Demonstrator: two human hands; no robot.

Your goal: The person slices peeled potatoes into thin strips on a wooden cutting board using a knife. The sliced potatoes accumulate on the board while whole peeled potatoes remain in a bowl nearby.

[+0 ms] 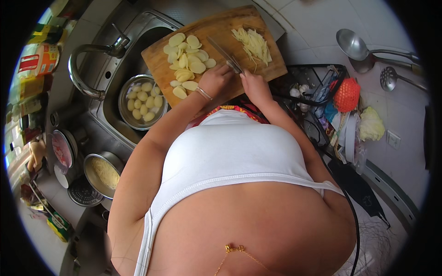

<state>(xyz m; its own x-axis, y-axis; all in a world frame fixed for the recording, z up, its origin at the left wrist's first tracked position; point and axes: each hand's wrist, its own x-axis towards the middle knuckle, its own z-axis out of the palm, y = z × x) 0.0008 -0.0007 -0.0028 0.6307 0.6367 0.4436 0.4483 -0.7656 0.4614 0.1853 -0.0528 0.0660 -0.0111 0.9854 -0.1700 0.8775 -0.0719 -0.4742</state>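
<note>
My right hand (pixel 256 87) grips the handle end of a kitchen knife (pixel 221 49), whose blade points up and left over the wooden cutting board (pixel 238 17). My left hand (pixel 217 78), with a bracelet at its wrist, is beside the blade; its fingertips are bent down near a small pale piece, and whether they grip it is hidden. Peeled, pale potato slices (pixel 197 67) lie spread over the board's left part. A heap of thin pale shreds (pixel 253 45) lies at the board's upper right.
Left of the board, a metal bowl (pixel 121 103) of whole peeled potatoes stands in the sink (pixel 103 112) under a faucet (pixel 74 69). A pot (pixel 90 170) holds pale shreds at lower left. Right are a stove grate (pixel 309 65), garlic (pixel 295 92), ladles (pixel 352 45) and a red net bag (pixel 347 95).
</note>
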